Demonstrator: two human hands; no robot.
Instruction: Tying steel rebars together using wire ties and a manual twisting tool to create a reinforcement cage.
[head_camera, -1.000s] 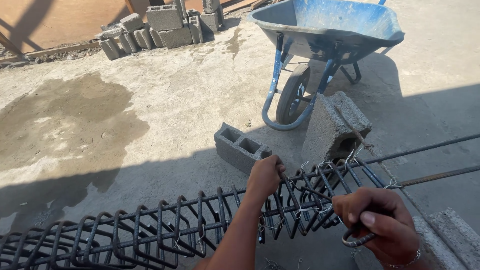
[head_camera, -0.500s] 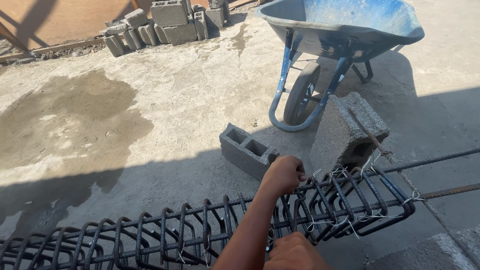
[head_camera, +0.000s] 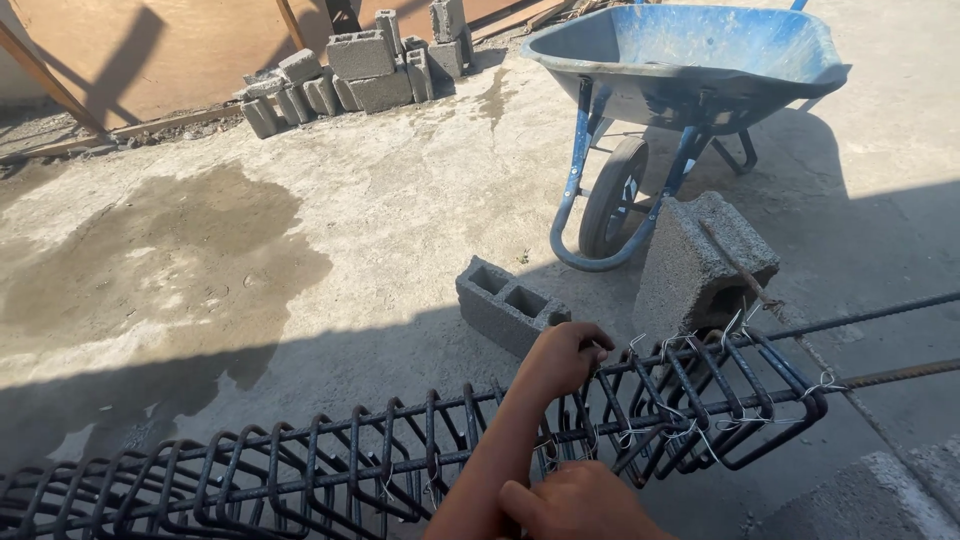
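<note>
Left hand (head_camera: 562, 358) atop rebar cage (head_camera: 420, 450)

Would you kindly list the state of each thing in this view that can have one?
Left hand: gripping the top bar of the rebar cage.
Right hand: low at the cage's near side, grip hidden.
Rebar cage: lying on its side, stirrups wire-tied.
Wheelbarrow: upright, tub empty.
Tall concrete block: standing on end, tilted, a bar resting on it.
Hollow block: lying flat, holes up.
Block pile: loosely stacked.
</note>
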